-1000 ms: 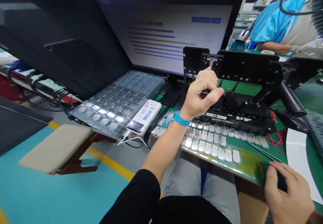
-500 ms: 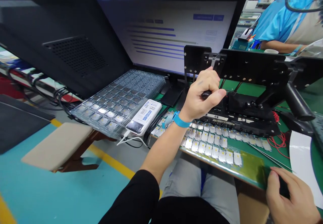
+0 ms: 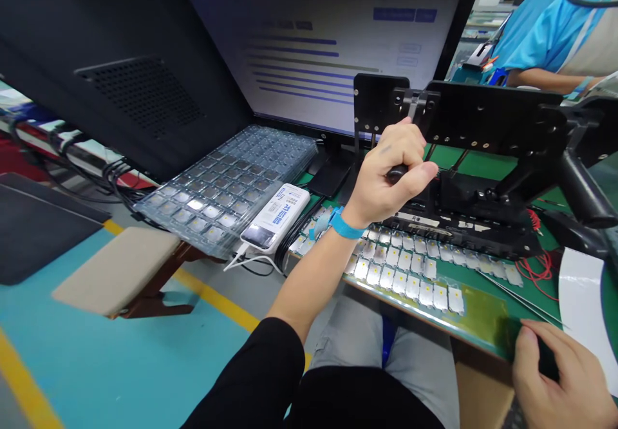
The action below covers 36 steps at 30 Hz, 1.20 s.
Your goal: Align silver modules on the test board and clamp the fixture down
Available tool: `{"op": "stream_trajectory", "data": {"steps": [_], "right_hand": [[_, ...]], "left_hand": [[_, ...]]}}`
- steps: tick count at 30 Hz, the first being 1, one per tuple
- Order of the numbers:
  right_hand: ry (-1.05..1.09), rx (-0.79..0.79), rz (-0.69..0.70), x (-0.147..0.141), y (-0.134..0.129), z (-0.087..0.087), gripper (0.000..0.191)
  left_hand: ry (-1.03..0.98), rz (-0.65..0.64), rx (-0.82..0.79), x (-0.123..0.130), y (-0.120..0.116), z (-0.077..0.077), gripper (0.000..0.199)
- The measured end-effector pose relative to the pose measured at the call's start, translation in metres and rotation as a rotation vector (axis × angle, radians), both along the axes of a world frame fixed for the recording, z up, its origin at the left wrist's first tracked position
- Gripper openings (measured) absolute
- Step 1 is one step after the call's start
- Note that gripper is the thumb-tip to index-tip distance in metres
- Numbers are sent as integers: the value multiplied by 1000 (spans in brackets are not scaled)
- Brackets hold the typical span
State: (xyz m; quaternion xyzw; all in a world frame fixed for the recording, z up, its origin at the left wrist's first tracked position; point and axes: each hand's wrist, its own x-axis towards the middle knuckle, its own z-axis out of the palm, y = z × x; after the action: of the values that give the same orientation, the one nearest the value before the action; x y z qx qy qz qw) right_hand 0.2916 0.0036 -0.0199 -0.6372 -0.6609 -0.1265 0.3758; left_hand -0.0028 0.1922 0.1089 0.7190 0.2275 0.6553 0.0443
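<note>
Noted first, by size: a dark vented casing (image 3: 135,94) at far left, then a lit monitor (image 3: 309,62) upright behind the worktop (image 3: 548,286). Next, a black fixture (image 3: 492,116) with upright plates, standing on the worktop toward the rear, right of the monitor's base. Recorded beyond the rear right corner: a person in blue (image 3: 535,46). At the left end, a stack of clear compartmented trays (image 3: 229,178); lower left, over the floor, a padded stool (image 3: 120,268).

Found at the front edge, toward the right corner: right hand (image 3: 562,374), fingers curled, partly cut off by the frame; perhaps around something dark, but cannot tell whether gripping. Left hand (image 3: 386,171) closed firmly around the black handle (image 3: 396,173) of the fixture, thumb alongside.

At the right side, a curved white sheet (image 3: 582,294). Just beside the trays, a white power bank (image 3: 277,213), cable plugged in. Along the front edge, yellowish film (image 3: 487,310), right of rows of small metal plates (image 3: 440,297). Between film and sheet, slim tweezers (image 3: 512,297); near the fixture's right end, red wires (image 3: 535,268).
</note>
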Motion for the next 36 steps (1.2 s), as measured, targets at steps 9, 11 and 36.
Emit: {"op": "stream_trajectory", "data": {"steps": [9,11,36], "right_hand": [[-49,43,17,0,2,1,16],[-55,54,14,-1,3,1,15],[-71,39,31,0,7,3,13]], "left_hand": [[-22,-34,16,-1,-1,0,42],[-19,-18,-2,-2,-1,-1,45],[129,-75,-91,-19,-8,17,58]]}}
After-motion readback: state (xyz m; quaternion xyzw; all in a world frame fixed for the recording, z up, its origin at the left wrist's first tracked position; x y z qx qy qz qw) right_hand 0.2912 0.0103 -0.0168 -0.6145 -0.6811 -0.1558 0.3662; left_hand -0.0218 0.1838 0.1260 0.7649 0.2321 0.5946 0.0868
